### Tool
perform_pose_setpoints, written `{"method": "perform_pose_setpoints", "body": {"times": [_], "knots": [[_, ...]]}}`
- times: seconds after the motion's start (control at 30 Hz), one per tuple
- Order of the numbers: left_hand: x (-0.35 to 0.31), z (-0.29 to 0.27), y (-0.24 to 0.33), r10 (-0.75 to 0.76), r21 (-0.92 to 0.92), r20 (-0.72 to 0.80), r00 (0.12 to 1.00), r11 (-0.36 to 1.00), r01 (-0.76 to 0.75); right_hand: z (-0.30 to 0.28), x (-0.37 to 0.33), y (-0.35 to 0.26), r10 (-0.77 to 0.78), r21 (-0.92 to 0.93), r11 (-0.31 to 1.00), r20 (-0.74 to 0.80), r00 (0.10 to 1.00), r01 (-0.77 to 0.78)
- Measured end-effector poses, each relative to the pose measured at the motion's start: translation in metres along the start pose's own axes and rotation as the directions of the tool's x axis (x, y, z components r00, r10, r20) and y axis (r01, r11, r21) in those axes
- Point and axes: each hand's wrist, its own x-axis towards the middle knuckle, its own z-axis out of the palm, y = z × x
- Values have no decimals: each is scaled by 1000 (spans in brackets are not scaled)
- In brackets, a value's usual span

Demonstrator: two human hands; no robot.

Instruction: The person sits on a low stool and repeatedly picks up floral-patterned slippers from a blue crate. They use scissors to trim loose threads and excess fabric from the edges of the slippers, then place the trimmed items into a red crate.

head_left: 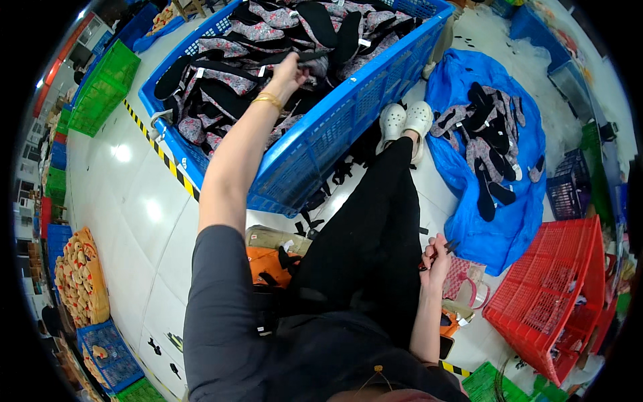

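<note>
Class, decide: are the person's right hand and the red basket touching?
Apart: the head view shows white floor and a pink patterned item between the right hand and the red basket.

Your blue basket [321, 144], heaped with floral-and-black pieces [258, 32], stands on the white floor [127, 208]. Beside your shoes [416, 120], a blue sheet [499, 244] carries more pieces.

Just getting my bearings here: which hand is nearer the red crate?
Right. The right hand is left of the red crate in the picture; the left hand is farther away, over the large blue crate.
</note>
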Motion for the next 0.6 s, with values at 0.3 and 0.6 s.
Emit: {"method": "perform_pose_setpoints", "body": {"times": [0.3, 0.6], "knots": [[-234, 0, 31, 167, 35, 497, 851, 977, -212, 75, -17, -20, -27, -197, 977, 244, 969, 76], [-383, 17, -104, 395, 343, 882, 257, -163, -925, 121, -79, -47, -378, -249, 785, 533, 757, 568]]}}
